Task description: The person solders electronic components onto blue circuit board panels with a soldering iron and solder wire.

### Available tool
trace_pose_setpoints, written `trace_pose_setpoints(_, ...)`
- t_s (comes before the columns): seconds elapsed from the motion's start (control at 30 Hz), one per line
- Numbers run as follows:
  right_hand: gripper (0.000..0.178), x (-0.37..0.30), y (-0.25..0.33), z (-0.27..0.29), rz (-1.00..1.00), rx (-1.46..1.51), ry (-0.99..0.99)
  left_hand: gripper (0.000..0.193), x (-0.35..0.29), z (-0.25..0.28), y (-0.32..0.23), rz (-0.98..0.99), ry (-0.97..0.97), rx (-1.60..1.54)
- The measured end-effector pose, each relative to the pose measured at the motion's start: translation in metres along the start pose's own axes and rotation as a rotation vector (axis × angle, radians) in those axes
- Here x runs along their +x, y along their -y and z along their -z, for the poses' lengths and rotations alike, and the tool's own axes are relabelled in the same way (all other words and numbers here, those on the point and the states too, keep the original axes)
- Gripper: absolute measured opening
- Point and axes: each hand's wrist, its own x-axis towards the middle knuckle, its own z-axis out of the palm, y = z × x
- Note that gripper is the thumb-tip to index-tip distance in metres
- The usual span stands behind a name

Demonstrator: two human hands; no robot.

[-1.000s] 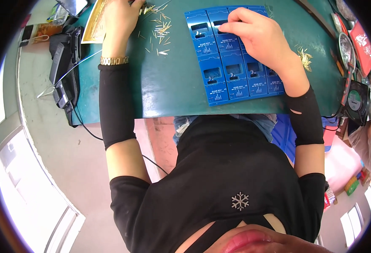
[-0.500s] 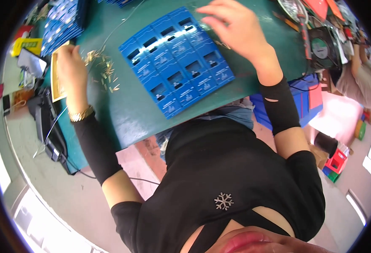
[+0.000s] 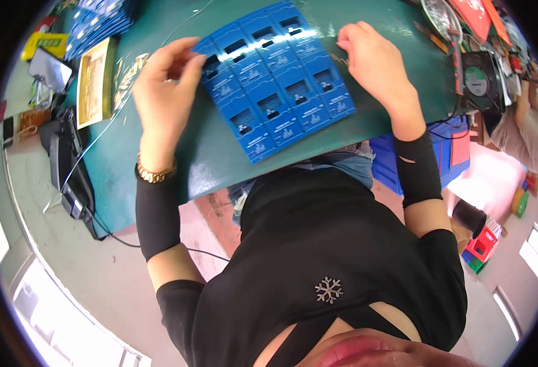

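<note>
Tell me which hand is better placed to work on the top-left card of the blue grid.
Left, probably. The left hand has its fingertips at the upper-left corner of the blue packaging cards laid in rows on the green table. The right hand rests at the grid's opposite edge.

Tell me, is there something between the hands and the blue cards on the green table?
Nothing visible. The left hand already touches the left edge of the blue cards; the right hand rests at their right edge.

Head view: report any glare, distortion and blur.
Head view: glare streaks the blue cards near the left hand; fisheye bends the green table edge; dark vignette rings the picture; right hand looks sharp, unblurred.
</note>
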Motion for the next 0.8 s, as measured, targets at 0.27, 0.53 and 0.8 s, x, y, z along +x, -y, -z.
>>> trace_pose_setpoints(0.27, 0.011, 0.018, -0.001, 0.000, 0.167, 0.281, -0.176, 0.017, 0.003, -0.002, 0.002, -0.104, 0.099, 0.024)
trace_pose_setpoints(0.53, 0.010, 0.075, 0.083, -0.013, 0.266, 0.806, 0.116, 0.024, 0.004, 0.000, 0.008, 0.054, 0.119, -0.200)
trace_pose_setpoints(0.8, 0.010, 0.073, 0.076, -0.037, 0.378, 0.671, 0.068, 0.023, 0.001, -0.009, 0.007, 0.016, 0.119, -0.098)
